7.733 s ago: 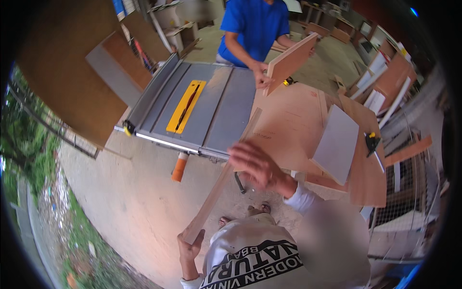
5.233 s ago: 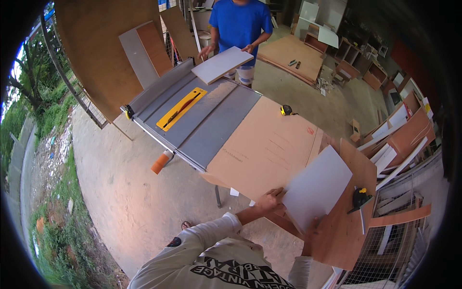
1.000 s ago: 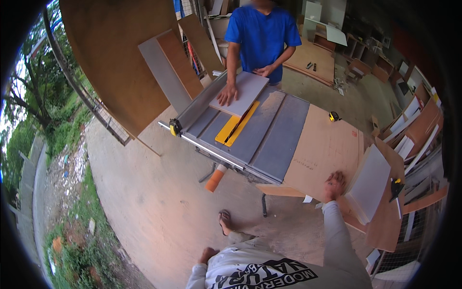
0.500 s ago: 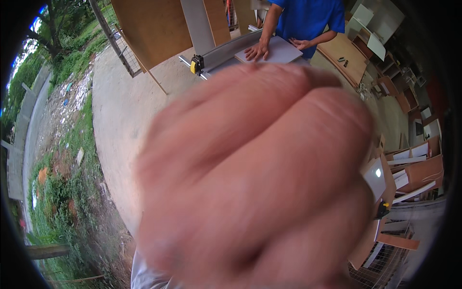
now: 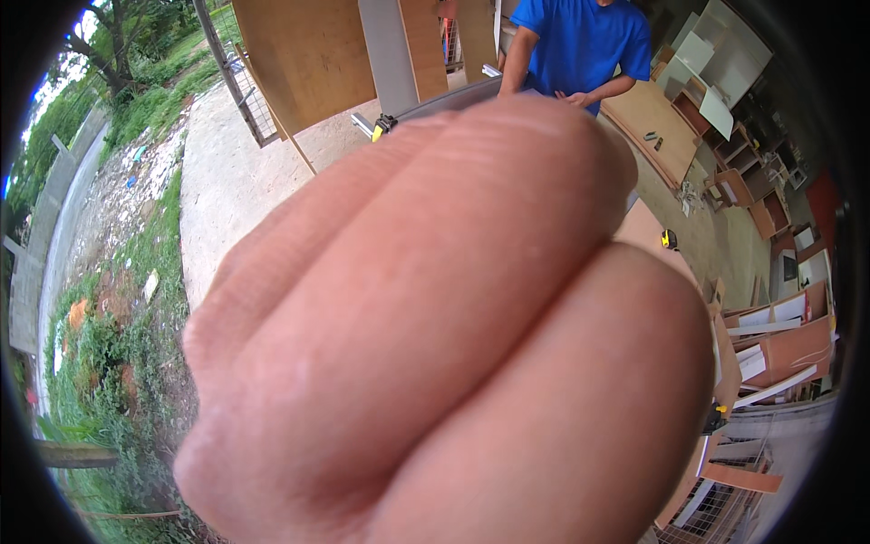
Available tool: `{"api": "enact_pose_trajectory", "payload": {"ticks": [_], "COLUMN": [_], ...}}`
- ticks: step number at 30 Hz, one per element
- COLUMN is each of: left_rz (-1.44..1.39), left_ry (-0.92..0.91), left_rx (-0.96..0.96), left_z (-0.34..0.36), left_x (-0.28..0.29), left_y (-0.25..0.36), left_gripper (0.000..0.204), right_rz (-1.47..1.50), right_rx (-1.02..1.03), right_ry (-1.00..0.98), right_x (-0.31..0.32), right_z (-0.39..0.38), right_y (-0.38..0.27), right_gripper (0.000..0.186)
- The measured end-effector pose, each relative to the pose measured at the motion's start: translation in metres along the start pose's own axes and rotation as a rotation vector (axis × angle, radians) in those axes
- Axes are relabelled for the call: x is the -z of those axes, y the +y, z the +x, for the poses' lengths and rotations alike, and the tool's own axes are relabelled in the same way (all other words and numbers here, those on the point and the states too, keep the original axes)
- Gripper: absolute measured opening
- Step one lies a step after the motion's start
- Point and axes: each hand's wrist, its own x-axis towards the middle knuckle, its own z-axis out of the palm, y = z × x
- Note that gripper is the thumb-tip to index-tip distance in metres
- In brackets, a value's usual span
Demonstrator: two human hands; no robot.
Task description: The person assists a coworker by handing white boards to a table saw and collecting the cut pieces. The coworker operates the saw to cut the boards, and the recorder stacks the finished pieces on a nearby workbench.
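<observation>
My left hand fills the middle of the head view, very close to the lens. The fingers look bent and pressed together, and the thumb lies along the lower right side. Its palm side faces away, so whatever it may hold is hidden. Behind it, a co-worker in a blue shirt stands at a bench with one hand low in front of the body. Most of the bench and the co-worker's other hand are hidden by my hand. No part of my right hand shows.
A yellow and black tool lies on a board to the right. Tall wooden panels stand at the back. Flat brown boards and cabinet pieces occupy the right. Grass and rubble border the concrete floor on the left.
My left hand covers more of the view on the left side and looks less blurred. The panel and the co-worker's hand resting on it are hidden now.
</observation>
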Motion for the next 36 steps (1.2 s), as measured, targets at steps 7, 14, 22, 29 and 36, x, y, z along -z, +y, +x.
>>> {"api": "enact_pose_trajectory", "payload": {"ticks": [7, 14, 22, 29, 36], "left_rz": [0.006, 0.086, 0.146, -0.027, -0.055], "left_ry": [0.087, 0.382, -1.311, -1.306, -0.484], "left_rx": [0.082, 0.696, 1.469, 1.935, 2.021], "left_z": [-0.009, -0.123, -0.537, -0.703, -0.634], "left_x": [0.018, -0.041, -0.097, -0.056, -0.066], "left_y": [0.01, -0.148, -0.255, -0.129, -0.171], "left_gripper": [0.052, 0.039, 0.054, 0.051, 0.038], "right_rz": [-0.034, -0.016, -0.069, -0.095, -0.048], "right_rx": [-0.007, -0.061, -0.047, -0.027, -0.013], "right_ry": [0.038, -0.054, 0.004, 0.042, 0.08], "right_x": [0.018, 0.036, 0.021, 0.011, 0.019], "right_z": [-0.003, -0.01, -0.011, -0.011, -0.007], "right_y": [-0.022, -0.022, -0.005, -0.008, -0.013], "right_gripper": [0.036, 0.036, 0.04, 0.04, 0.034]}}
